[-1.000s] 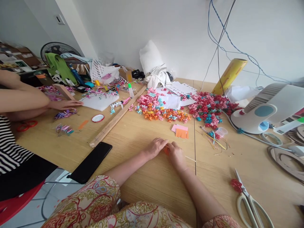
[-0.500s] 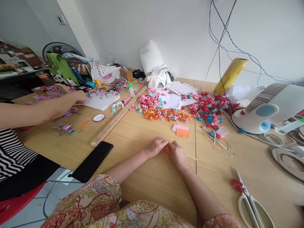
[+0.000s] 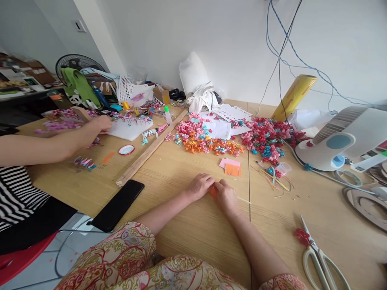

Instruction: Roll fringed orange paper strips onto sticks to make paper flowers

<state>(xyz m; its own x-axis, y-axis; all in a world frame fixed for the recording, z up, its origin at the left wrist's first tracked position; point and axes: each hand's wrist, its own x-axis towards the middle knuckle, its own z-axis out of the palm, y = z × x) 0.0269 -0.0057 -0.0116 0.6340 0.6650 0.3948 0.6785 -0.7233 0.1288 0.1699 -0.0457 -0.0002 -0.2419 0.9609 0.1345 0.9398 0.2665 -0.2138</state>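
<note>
Both hands meet low over the wooden table, fingertips almost touching. Between them a small piece of orange paper (image 3: 213,192) shows, mostly hidden by the fingers. My left hand (image 3: 200,185) pinches its upper edge, and my right hand (image 3: 226,195) is closed round its other side. A thin pale stick (image 3: 243,200) pokes out to the right from behind my right hand. Just beyond the hands lie an orange paper square (image 3: 232,170) with slits along its edge and a pink paper piece (image 3: 223,162) partly under it.
Scissors (image 3: 314,249) lie at the right, a black phone (image 3: 119,205) at the left beside a wooden strip (image 3: 151,149). Heaps of paper flowers (image 3: 266,135) fill the back near a white fan-like device (image 3: 332,137). At left, a co-worker's arm (image 3: 60,141) reaches over the table.
My hands stay nearly in place, with only slight finger movement on the orange paper. The co-worker's hand at the left has shifted slightly.
</note>
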